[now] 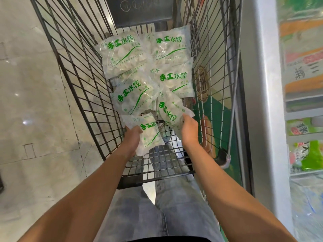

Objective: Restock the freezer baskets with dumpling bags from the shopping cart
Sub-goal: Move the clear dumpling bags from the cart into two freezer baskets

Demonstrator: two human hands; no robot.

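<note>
Head view. Both bare forearms reach forward over grey jeans into the wire shopping cart. Left hand grips a clear dumpling bag with green print, fingers curled under its near-left edge; fingertips hidden behind the plastic. Right hand pinches the near corner of a second dumpling bag, which tilts down toward the cart floor; fingers mostly hidden behind the back of the hand.

Further in, four more dumpling bags lie overlapping: one mid-cart, one at right, two at the far end side by side. Bag edges merge where plastic overlaps; the count underneath is unclear.

Freezer stands just right of the cart, its frame pale; packets inside blurred, labels hard to read, cut off by the frame edge. Dark board beyond the cart is cropped at top. Pale tiled floor at left.
</note>
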